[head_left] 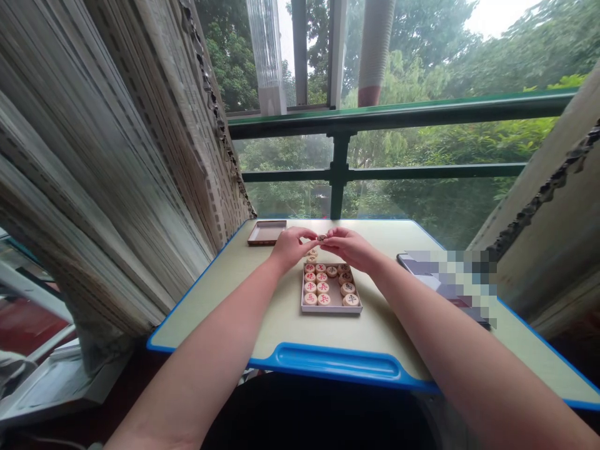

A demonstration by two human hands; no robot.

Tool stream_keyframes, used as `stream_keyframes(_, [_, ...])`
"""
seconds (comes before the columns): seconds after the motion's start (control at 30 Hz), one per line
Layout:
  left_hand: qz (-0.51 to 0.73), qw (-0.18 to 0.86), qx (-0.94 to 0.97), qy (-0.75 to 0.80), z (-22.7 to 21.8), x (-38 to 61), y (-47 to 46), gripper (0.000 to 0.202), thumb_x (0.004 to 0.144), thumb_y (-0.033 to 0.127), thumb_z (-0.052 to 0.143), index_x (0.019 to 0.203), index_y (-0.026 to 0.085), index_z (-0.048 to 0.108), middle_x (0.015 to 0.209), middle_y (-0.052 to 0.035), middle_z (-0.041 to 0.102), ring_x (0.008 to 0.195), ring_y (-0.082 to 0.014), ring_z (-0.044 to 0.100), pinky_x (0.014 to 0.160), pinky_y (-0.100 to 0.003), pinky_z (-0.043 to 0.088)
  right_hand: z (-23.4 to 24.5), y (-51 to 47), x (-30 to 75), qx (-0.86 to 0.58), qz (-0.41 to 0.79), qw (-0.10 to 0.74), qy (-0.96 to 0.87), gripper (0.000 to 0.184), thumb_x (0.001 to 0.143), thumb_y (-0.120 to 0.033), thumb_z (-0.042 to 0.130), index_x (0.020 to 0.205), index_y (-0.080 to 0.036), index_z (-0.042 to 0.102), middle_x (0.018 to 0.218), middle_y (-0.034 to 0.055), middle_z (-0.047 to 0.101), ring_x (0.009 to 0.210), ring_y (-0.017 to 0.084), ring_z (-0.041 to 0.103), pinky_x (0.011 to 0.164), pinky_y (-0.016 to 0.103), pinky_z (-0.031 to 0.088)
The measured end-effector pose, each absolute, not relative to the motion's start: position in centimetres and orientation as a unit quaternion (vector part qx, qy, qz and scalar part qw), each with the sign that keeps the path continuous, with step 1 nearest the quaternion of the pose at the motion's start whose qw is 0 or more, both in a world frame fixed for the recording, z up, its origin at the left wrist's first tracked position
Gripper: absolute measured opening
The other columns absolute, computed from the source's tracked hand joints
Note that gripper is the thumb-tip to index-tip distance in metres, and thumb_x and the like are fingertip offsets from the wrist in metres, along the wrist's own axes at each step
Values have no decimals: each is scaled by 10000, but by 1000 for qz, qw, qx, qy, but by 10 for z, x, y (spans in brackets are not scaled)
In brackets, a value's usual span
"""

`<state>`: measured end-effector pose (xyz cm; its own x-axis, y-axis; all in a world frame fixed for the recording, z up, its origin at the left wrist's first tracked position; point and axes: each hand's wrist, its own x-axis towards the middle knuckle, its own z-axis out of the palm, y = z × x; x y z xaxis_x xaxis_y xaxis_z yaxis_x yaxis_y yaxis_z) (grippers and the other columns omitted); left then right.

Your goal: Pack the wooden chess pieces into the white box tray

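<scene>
Above the far side of the box, my left hand (294,245) and my right hand (350,246) meet at their fingertips. Both pinch a small round Chinese chess piece (321,238), seen mostly edge-on. Below my fingers, a few loose wooden pieces (312,255) rest on the table behind the box. The shallow open box (332,309) holds red-marked pieces (323,288) in two columns at the left. Black-marked pieces (347,289) line its right side and part of the back row; bare floor shows in the middle front.
The box lid (267,233) lies hollow side up at the far left of the blue-edged table (215,319). A tablet-like device (440,281), partly blurred, lies by my right forearm. Curtains (117,125) hang at both sides, and a green railing (398,115) runs behind.
</scene>
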<state>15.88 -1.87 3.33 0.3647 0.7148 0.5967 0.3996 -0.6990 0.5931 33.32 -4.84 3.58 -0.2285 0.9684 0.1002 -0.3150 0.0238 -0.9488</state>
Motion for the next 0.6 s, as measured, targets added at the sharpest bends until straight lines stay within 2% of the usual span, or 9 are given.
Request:
stream_keyframes(0.17, [483,239,771,339,38,161,-23,200,714,335,658,795,157,700,798,-61,703,705,-156,620,622,-267,490,40,-50,334,-349,596,516,-507,281,540,-111,756,727,-176,558,669,-36,605,651,86,572,656,236,429])
stream_keyframes(0.43, [476,318,744,344,40,162,-23,233,701,311,663,845,130,687,833,-83,697,763,-170,628,701,-294,498,38,-51,330,-392,557,501,-534,282,546,-182,775,747,-176,578,663,-21,611,640,102,569,609,249,414])
stream_keyframes(0.6, [433,358,745,360,35,163,-22,258,693,318,670,865,126,675,819,-81,694,745,-170,622,679,-295,494,40,-51,332,-405,519,515,-549,273,584,-228,754,834,-177,656,721,8,632,670,107,550,624,258,424])
